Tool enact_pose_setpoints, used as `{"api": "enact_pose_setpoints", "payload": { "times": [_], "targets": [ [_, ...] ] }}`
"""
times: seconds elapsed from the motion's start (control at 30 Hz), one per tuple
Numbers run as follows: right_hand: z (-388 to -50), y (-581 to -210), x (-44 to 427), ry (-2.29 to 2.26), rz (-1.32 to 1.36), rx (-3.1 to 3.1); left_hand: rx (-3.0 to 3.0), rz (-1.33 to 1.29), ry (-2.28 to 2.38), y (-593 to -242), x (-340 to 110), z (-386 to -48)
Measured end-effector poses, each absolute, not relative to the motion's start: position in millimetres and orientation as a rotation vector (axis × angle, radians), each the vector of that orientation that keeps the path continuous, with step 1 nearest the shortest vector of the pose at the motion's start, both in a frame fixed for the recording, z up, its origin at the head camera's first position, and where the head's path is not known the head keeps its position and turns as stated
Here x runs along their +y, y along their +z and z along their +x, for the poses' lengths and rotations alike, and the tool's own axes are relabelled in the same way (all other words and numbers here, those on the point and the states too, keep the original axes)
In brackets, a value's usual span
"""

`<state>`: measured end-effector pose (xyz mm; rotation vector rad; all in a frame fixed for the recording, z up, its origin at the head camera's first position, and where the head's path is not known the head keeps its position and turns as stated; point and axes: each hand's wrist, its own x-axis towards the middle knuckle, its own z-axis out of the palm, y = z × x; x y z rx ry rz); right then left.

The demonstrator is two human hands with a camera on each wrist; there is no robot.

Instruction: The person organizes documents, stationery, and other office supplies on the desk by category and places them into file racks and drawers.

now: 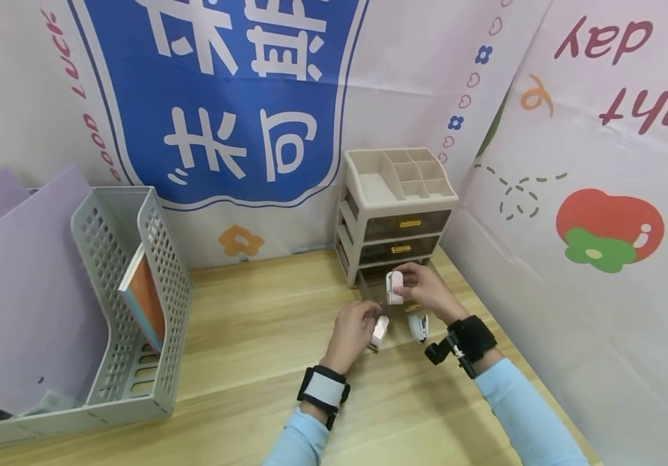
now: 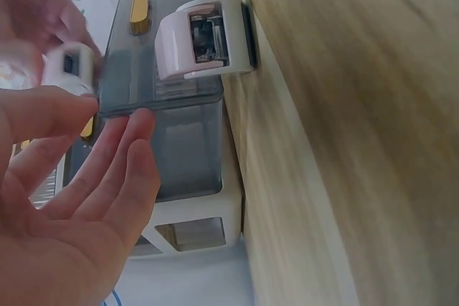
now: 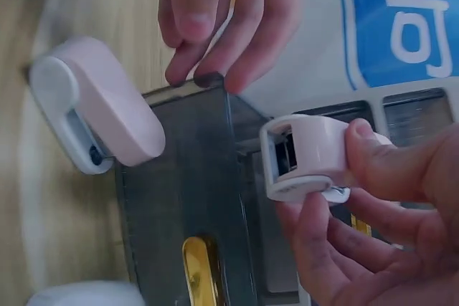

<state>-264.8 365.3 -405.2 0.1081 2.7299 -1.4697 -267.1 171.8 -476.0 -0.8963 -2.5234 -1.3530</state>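
Note:
My right hand (image 1: pixel 430 294) pinches a small pink-and-white stapler (image 1: pixel 395 288) between thumb and fingers, above the pulled-out bottom drawer (image 1: pixel 372 285) of a desk organizer. In the right wrist view the drawer is smoky grey and see-through, with a gold handle (image 3: pixel 201 270). My left hand (image 1: pixel 348 333) has its fingertips at the drawer's corner, thumb apart from the fingers, holding nothing. A second pink-and-white stapler (image 2: pixel 197 39) stands on the table in front of the drawer, near my left hand. Beside it, below my right hand, lies a white stapler (image 1: pixel 419 327).
The cream organizer (image 1: pixel 406 210) stands in the back right corner, its two upper drawers shut and its top divided into compartments. At the left is a grey perforated file rack (image 1: pixel 167 310) with purple folders (image 1: pixel 37 291) and a book (image 1: pixel 146 301). Printed cloth hangs behind and at right.

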Motion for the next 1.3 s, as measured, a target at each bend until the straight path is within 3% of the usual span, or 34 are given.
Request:
{"api": "enact_pose_setpoints", "payload": {
  "times": [0.3,0.67,0.8,1.0,1.3],
  "targets": [
    [-300.5,-424.1,350.9,-1.195,0.047,2.719,-2.531,-0.883,-1.355,-475.0,170.4,-267.2],
    [-306.7,-431.8,342.4,-0.668,-0.054,2.824,-2.552,-0.865,-1.397,-471.2,171.4,-265.1],
    [-291.7,-429.3,338.3,-0.818,-0.006,2.970,-2.562,-0.853,-1.409,-471.8,169.0,-266.2],
    [-238.4,-427.9,335.1,-1.175,0.259,3.076,-2.565,-0.885,-1.441,-470.1,171.0,-269.5],
    [-209.8,-471.6,313.1,-1.251,0.465,2.860,-2.572,-0.882,-1.423,-472.8,169.0,-268.7]
  ]
}}
